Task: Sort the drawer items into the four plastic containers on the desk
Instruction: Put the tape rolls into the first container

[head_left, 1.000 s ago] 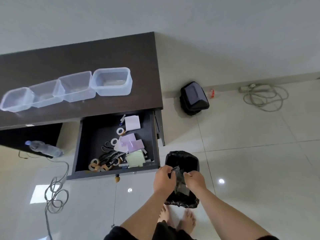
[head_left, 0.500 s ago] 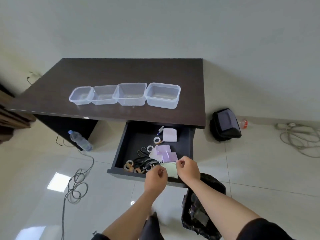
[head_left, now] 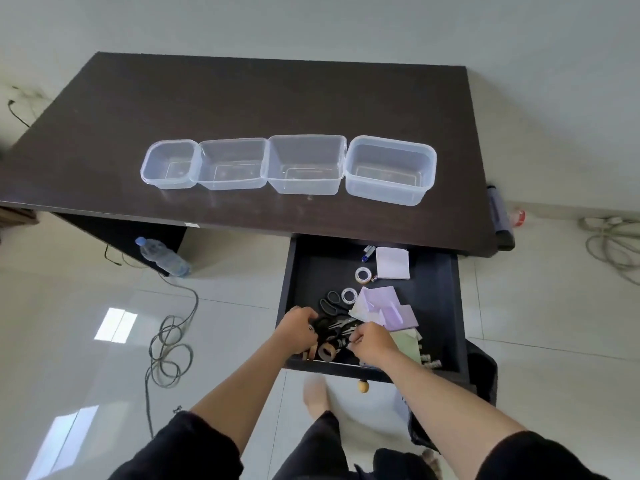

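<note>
Four clear plastic containers stand in a row on the dark desk (head_left: pixel 242 98), all holding nothing: the first (head_left: pixel 169 164), second (head_left: pixel 233 164), third (head_left: pixel 306 164) and fourth (head_left: pixel 389 169). Below the desk's front edge the drawer (head_left: pixel 286 289) is pulled out. My left hand (head_left: pixel 298 329) curls round the black handles of a bundle of scissors (head_left: pixel 337 327) at the drawer's front left. My right hand (head_left: pixel 374 342) pinches the same bundle from the right. Brown tape rolls (head_left: pixel 325 352) lie just below my hands.
The drawer also holds a white notepad (head_left: pixel 393 263), clear tape rolls (head_left: pixel 363 274), purple sticky notes (head_left: pixel 388 308), a green pad (head_left: pixel 407 344) and another pair of scissors (head_left: pixel 329 301). A water bottle (head_left: pixel 162 256) and cable (head_left: pixel 169 344) lie left; a black bin bag (head_left: pixel 481 372) stands right.
My hands left the black bin bag, rose over the drawer's front edge and dropped into the drawer onto the scissors. The view swung from the floor to the desk.
</note>
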`<state>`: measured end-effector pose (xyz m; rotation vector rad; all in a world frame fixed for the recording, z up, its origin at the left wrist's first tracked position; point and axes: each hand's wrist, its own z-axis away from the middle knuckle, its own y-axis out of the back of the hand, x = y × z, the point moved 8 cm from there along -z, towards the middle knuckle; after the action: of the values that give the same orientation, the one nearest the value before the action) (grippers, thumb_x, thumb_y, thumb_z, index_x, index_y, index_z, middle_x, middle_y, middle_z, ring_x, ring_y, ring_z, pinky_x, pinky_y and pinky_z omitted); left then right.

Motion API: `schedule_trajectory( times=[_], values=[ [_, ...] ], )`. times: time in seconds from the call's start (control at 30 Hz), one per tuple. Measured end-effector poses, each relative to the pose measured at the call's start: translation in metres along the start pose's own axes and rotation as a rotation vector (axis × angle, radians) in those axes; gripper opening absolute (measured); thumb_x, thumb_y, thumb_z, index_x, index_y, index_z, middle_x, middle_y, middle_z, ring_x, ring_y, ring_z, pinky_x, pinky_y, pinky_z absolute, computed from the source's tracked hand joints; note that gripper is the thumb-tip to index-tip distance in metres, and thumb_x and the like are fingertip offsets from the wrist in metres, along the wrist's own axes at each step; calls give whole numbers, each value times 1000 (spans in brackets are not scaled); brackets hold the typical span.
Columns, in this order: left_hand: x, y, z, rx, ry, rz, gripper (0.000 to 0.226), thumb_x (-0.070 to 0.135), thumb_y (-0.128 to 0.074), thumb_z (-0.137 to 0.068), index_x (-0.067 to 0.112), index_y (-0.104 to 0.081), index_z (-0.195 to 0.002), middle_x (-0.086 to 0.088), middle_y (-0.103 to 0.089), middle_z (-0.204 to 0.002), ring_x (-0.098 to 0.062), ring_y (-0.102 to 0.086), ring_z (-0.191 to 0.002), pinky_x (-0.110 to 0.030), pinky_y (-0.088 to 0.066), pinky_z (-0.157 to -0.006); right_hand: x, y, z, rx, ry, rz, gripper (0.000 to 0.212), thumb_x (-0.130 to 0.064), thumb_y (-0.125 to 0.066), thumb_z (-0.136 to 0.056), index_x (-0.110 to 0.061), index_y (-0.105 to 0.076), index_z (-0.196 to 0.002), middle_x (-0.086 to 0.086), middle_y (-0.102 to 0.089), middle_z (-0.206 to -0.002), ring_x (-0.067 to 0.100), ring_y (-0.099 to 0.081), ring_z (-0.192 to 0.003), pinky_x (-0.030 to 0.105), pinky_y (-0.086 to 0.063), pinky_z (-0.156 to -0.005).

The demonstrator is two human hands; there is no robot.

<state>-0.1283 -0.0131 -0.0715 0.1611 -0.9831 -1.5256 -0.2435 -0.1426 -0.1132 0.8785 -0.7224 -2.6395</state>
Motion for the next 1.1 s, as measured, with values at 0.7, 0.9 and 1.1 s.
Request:
schedule_trajectory(
  times=[0.7, 0.9, 1.1],
  values=[
    [-12, -35, -33, -271, 23, -111, 45, 10, -77, -71, 14, -51, -108, -7, -62, -102, -21, -61, -90, -31, -54, -76, 1, -11, -18, 155, 32, -83, 55, -9, -70, -77, -32, -54, -124, -9, -60, -124, 16, -57, -111, 32, -50, -88],
    [-17, -47, -32, -284, -6, -67, 38, 15, -81, -66, 16, -61, -99, -3, -65, -100, -18, -61, -89, -31, -55, -80, 2, -20, -26, 162, 1, -130, 52, -10, -79, -67, -24, -45, -104, -6, -48, -108, 17, -55, -94, 34, -50, -79],
    [-17, -54, -37, -311, -49, 1, 41, 8, -79, -70, 19, -68, -108, -3, -63, -105, -15, -59, -93, -25, -50, -77, 12, -19, -26, 88, -8, -83, 52, -21, -82, -64, -29, -41, -95, -7, -54, -96, 18, -55, -86, 33, -47, -71]
  ],
)
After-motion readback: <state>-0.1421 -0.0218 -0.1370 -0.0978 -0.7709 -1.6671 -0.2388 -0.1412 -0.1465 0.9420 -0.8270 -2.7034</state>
